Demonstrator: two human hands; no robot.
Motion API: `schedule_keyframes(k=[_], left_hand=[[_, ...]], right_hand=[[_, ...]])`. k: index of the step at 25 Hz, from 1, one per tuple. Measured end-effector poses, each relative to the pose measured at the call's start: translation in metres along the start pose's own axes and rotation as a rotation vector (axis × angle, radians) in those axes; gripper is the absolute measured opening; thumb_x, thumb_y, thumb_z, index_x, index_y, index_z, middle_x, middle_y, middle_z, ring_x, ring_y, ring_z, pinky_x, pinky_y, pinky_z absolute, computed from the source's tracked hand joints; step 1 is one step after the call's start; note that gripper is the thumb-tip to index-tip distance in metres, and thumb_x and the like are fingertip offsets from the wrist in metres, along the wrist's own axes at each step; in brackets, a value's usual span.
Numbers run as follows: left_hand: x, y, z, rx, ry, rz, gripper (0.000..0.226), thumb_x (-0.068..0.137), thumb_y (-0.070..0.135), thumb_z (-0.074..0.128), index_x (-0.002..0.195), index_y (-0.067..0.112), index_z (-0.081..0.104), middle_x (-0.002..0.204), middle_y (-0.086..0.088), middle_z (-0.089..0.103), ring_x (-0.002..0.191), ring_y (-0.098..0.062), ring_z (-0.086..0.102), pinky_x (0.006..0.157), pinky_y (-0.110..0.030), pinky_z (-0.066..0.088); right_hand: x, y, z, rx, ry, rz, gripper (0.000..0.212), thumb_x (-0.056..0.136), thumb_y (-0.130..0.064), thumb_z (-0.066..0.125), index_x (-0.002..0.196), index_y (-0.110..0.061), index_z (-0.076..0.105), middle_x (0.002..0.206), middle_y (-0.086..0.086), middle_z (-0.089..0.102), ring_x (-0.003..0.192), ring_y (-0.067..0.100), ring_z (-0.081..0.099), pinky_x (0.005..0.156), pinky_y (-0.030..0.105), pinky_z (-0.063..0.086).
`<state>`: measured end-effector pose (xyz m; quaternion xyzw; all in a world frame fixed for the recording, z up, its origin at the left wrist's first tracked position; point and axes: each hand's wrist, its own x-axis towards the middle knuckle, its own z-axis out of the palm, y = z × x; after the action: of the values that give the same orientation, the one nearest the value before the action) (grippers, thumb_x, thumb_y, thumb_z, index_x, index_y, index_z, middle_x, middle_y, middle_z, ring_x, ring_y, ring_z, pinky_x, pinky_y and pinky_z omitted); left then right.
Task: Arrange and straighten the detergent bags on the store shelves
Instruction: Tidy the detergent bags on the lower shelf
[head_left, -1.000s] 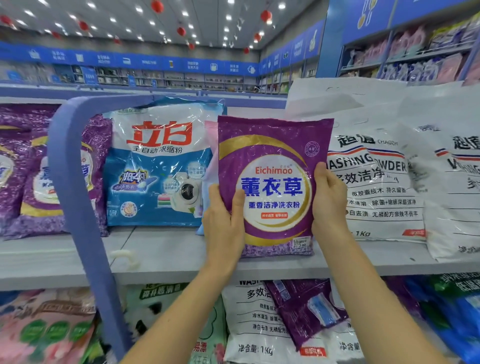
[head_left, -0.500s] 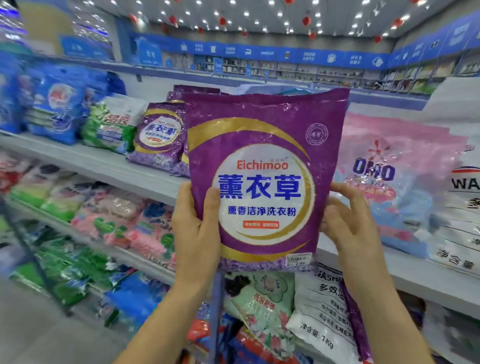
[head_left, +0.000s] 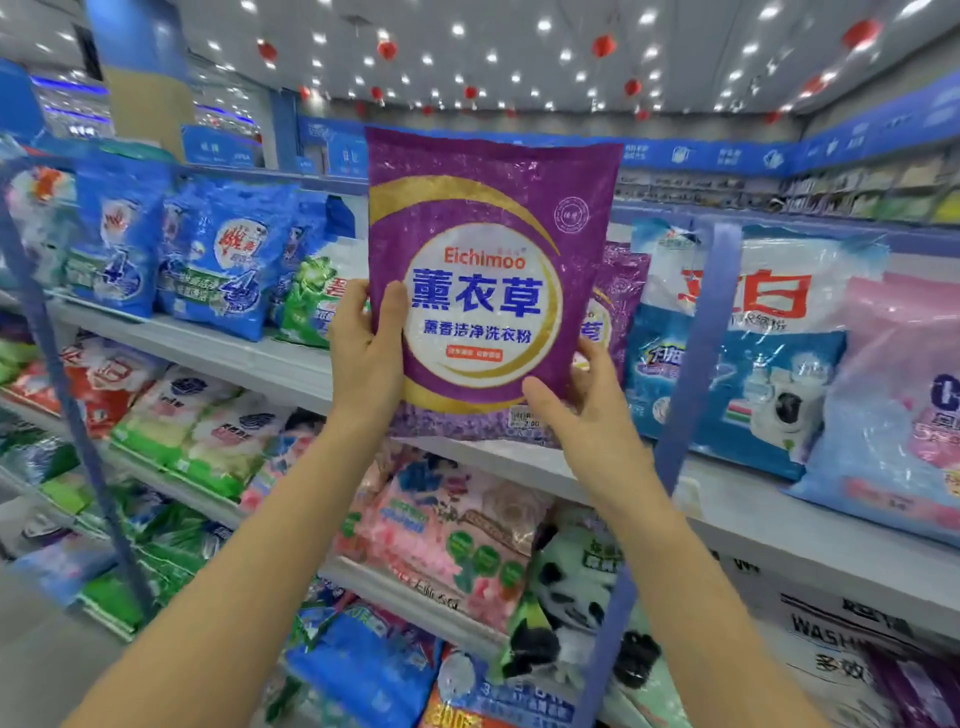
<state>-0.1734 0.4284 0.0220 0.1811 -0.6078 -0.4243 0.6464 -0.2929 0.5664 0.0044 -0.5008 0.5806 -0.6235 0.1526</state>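
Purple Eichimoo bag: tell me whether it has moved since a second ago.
Yes. The purple bag, gripped by the left hand and right hand, has gone leftward: it was right of the blue-and-white washing-machine bag and is now left of it.

Both arms extended up and forward, forearms bare. Left hand (head_left: 366, 358) grips the purple bag (head_left: 483, 208) at its left edge, thumb on front. Right hand (head_left: 584, 410) pinches the lower right corner, thumb on front.

Store ceiling and signs
Red lanterns (head_left: 604, 45) hang among white ceiling spotlights (head_left: 544, 24) at twelve o'clock; a blue sign band (head_left: 727, 156) runs along the far wall toward two o'clock; a blue-and-tan pillar (head_left: 148, 104) stands at eleven.
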Motion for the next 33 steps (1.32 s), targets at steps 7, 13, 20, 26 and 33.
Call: schedule_keyframes(k=[7,13,20,26,33], left_hand=[[0.112,-0.064,-0.020,-0.010,-0.237,-0.065,0.023,0.098,0.020,0.045,0.076,0.022,0.055,0.073,0.008,0.062,0.060,0.005,0.059,0.055,-0.016,0.046],[0.131,-0.119,-0.020,0.007,-0.346,-0.279,0.027,0.099,0.030,0.039,0.098,0.012,0.060,0.091,0.000,0.066,0.086,-0.018,0.064,0.077,-0.037,0.053],[0.135,-0.142,-0.023,0.074,-0.376,-0.587,0.045,0.099,0.046,0.024,0.112,0.017,0.057,0.100,-0.001,0.063,0.095,-0.020,0.059,0.082,-0.033,0.050],[0.130,-0.139,-0.036,0.170,-0.390,-0.400,0.030,0.097,0.040,0.039,0.116,0.016,0.041,0.100,0.002,0.058,0.093,-0.015,0.058,0.077,-0.033,0.050],[0.103,-0.156,-0.072,0.878,-0.642,0.016,0.089,0.076,0.074,0.037,0.143,0.020,0.015,0.123,-0.007,0.060,0.102,-0.031,0.060,0.080,-0.045,0.051]], right_hand=[[0.090,0.022,0.065,-0.075,0.245,0.081,0.044,0.081,-0.018,0.070,0.117,-0.019,0.045,0.102,-0.002,0.062,0.089,0.007,0.061,0.071,0.016,0.052],[0.115,0.058,0.079,-0.212,0.283,0.199,0.055,0.079,-0.018,0.073,0.124,-0.012,0.043,0.116,0.007,0.061,0.104,0.020,0.060,0.093,0.042,0.050],[0.124,0.078,0.093,-0.393,0.197,0.258,0.055,0.084,-0.033,0.065,0.129,-0.011,0.041,0.129,0.004,0.055,0.118,0.019,0.052,0.101,0.043,0.043],[0.113,0.069,0.109,-0.590,0.294,0.229,0.072,0.091,-0.043,0.051,0.145,-0.021,0.009,0.135,0.001,0.050,0.122,0.021,0.049,0.099,0.040,0.042],[0.100,0.074,0.127,-1.082,0.286,0.245,0.072,0.091,-0.060,0.032,0.147,-0.024,0.005,0.132,0.003,0.052,0.102,0.024,0.061,0.075,0.036,0.047]])
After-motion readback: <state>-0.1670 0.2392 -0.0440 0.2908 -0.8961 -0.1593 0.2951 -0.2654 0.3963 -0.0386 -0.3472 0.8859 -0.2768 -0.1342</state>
